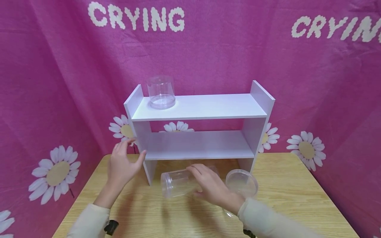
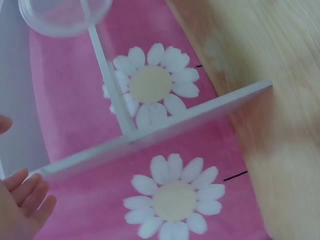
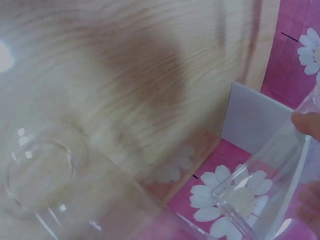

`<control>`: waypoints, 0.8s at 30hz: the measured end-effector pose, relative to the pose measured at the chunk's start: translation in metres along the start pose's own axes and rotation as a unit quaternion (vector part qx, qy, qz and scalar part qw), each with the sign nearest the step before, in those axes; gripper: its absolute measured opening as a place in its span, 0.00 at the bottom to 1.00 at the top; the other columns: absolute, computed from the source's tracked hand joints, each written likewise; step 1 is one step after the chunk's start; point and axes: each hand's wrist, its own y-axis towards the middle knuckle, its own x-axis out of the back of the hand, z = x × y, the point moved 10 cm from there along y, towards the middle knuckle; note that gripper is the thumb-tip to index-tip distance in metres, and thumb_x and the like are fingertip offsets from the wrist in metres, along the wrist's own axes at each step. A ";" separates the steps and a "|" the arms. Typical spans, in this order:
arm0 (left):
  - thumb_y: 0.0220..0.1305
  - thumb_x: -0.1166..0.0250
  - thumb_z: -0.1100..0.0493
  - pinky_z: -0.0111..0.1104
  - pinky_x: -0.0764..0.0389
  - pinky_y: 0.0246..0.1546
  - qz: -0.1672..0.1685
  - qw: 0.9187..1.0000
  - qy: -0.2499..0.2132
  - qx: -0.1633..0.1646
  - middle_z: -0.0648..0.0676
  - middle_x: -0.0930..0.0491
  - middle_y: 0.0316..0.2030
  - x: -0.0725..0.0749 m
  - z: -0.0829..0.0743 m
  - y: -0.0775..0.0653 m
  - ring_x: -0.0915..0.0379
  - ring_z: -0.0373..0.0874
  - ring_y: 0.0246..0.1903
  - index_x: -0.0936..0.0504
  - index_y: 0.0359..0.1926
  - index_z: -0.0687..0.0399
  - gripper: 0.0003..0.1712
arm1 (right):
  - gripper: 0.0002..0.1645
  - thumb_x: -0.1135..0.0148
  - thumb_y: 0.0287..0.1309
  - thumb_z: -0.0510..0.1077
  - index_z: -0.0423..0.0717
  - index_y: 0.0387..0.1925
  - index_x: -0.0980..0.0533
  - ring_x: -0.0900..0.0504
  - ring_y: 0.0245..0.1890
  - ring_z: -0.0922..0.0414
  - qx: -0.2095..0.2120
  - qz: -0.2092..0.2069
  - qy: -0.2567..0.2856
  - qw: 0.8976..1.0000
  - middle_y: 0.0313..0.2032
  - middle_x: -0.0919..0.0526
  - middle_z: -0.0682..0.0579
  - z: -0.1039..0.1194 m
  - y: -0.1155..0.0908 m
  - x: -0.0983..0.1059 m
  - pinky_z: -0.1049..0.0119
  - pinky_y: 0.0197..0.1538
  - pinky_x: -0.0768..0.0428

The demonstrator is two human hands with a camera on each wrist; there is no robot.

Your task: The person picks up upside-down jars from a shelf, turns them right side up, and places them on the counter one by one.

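Observation:
My right hand (image 1: 209,185) grips a clear plastic jar (image 1: 178,183) lying on its side in the air, just in front of the shelf's lower opening. In the right wrist view, part of the held jar (image 3: 260,160) shows beside the fingertips. My left hand (image 1: 122,163) is raised by the left panel of the white shelf (image 1: 196,145), thumb and fingers spread with nothing between them. Whether it touches the panel, I cannot tell. Another clear jar (image 1: 242,181) stands on the table, partly hidden behind my right forearm. A third clear jar (image 1: 161,92) sits atop the shelf's left end.
The two-level white shelf stands at the back of a wooden table (image 1: 285,198), with raised side panels (image 1: 262,96). A pink curtain (image 1: 214,49) with daisies and white lettering hangs behind and along both sides.

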 end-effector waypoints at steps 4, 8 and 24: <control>0.52 0.28 0.58 0.33 0.22 0.40 0.003 0.996 -0.061 0.071 0.64 0.18 0.45 -0.003 0.025 0.005 0.23 0.56 0.44 0.23 0.50 0.66 0.26 | 0.49 0.18 0.32 0.50 0.44 0.59 0.31 0.24 0.58 0.54 -0.058 0.006 0.060 0.996 0.55 0.23 0.50 -0.009 -0.009 -0.004 0.60 0.59 0.21; 0.58 0.32 0.61 0.11 0.27 0.40 0.051 0.972 -0.151 0.173 0.63 0.20 0.51 -0.019 0.051 0.007 0.21 0.43 0.45 0.24 0.55 0.65 0.24 | 0.48 0.18 0.32 0.48 0.44 0.59 0.30 0.24 0.58 0.54 -0.119 -0.008 0.144 0.982 0.55 0.23 0.51 -0.018 -0.018 -0.011 0.59 0.60 0.21; 0.65 0.39 0.62 0.11 0.26 0.45 0.100 0.870 -0.334 0.348 0.24 0.25 0.32 -0.059 0.091 -0.009 0.28 0.17 0.40 0.30 0.61 0.66 0.25 | 0.48 0.17 0.27 0.48 0.37 0.54 0.28 0.19 0.49 0.48 -0.223 -0.077 0.265 0.935 0.49 0.18 0.46 -0.030 -0.066 -0.047 0.58 0.53 0.18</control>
